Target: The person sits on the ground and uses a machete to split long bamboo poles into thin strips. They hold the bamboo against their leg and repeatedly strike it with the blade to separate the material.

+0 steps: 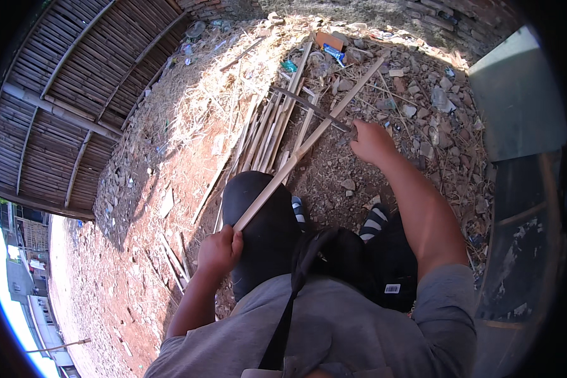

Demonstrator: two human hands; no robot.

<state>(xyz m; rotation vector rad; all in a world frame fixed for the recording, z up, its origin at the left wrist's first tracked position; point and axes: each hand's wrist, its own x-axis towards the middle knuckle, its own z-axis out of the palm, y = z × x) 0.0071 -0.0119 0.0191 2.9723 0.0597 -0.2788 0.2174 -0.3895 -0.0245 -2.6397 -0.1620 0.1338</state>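
Observation:
My left hand is closed round the near end of a long, pale bamboo strip. The strip slants over my bent left knee and away to the far right. In my right hand is the handle of a machete. Its long, narrow, dark blade points to the far left and passes over the strip in this view; whether they touch, I cannot tell. Beyond my knee, a loose bundle of split bamboo strips lies on the ground.
Stones and rubble cover the ground at right. A bamboo slat panel stands at left, a brick wall at the back, and a grey sheet at right. A blue wrapper lies far off. Thin sticks lie left.

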